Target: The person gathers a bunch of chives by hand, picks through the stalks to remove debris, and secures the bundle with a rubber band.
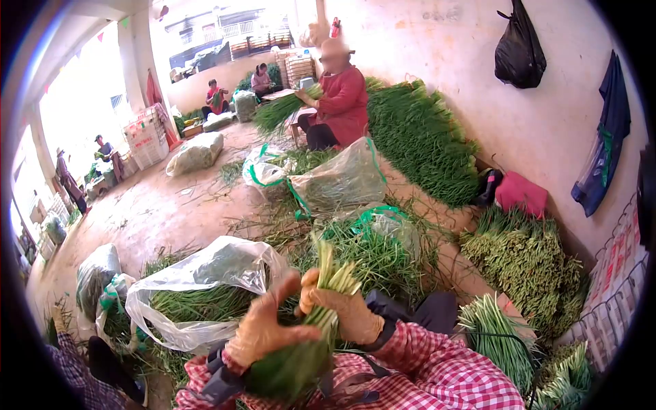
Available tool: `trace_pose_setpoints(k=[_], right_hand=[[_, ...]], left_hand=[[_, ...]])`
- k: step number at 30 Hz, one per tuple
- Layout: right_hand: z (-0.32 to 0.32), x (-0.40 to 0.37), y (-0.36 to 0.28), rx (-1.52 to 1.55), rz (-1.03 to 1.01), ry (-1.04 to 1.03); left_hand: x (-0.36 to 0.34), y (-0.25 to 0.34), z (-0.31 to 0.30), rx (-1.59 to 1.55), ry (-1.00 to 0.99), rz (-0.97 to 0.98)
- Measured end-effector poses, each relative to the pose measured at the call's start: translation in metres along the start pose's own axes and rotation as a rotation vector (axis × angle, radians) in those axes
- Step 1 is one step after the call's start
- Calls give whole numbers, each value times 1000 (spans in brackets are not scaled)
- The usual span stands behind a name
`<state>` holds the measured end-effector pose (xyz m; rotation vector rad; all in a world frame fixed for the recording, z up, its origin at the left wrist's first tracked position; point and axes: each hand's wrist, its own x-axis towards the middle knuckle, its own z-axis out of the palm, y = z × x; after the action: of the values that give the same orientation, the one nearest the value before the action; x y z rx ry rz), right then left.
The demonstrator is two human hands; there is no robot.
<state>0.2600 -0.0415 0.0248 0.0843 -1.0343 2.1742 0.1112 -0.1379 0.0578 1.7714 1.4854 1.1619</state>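
Observation:
A bunch of green stalks with pale ends stands upright in front of my body, its leafy part blurred at the lower end. My right hand, in a tan glove, is wrapped round the bunch just below the pale ends. Beside it on the left, my left hand, also gloved, has its thumb and fingers spread near the leaves. Just beyond my hands lie loose green stalks, and to the left an open clear plastic bag holds more greens.
A person in red sits ahead holding greens, beside a long green pile against the wall. Bundled stalks and a tied bunch lie at right. Filled bags stand on the floor; several people are farther back.

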Motion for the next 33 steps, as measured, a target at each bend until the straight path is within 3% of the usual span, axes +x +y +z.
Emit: trace_pose_setpoints(k=[2,4,7,8,10,12,13,16,17,19,20,22,24,27,28,29,32,33], right_hand=[[0,-7,7,156,106,83],[-5,-12,15,205,164,135],[-22,-15,30,174,188,126],[-23,-15,31,160,230,62],[-24,-13,32,170,345,-36],[-32,4,27,40,300,-186],[-40,13,28,38,298,-212],[-56,21,32,125,398,103],[-55,22,29,-23,319,105],[-71,33,26,127,247,-55],[-86,43,21,429,244,-211],[-89,50,-19,211,202,-74],[-95,51,-65,84,101,-202],[-95,46,-102,368,142,-162],[-136,50,-99,301,181,-147],[-167,49,-85,228,214,-128],[-213,6,-9,-2225,876,-299],[-233,-18,15,-2243,544,-241]], left_hand=[[-22,3,16,-575,-224,-348],[-63,-28,30,-788,-307,-746],[-92,-11,62,-1050,-233,-601],[-90,10,68,-1019,-145,-632],[-100,-8,73,-942,-217,-679],[-91,12,62,-977,-234,-821],[-104,-19,64,-792,-290,-816],[-120,-19,56,-993,-232,-921],[-130,-27,59,-955,-238,-929],[-147,-48,67,-853,-259,-860],[-154,-56,70,-786,-270,-783],[-159,-54,67,-902,-206,-837],[-153,-41,60,-1089,-97,-915],[-155,-39,56,-1188,23,-874],[-155,-41,56,-1190,48,-853],[-153,-41,55,-1184,79,-856],[-136,-45,47,-1112,113,-844],[-130,-45,43,-1063,124,-838]])
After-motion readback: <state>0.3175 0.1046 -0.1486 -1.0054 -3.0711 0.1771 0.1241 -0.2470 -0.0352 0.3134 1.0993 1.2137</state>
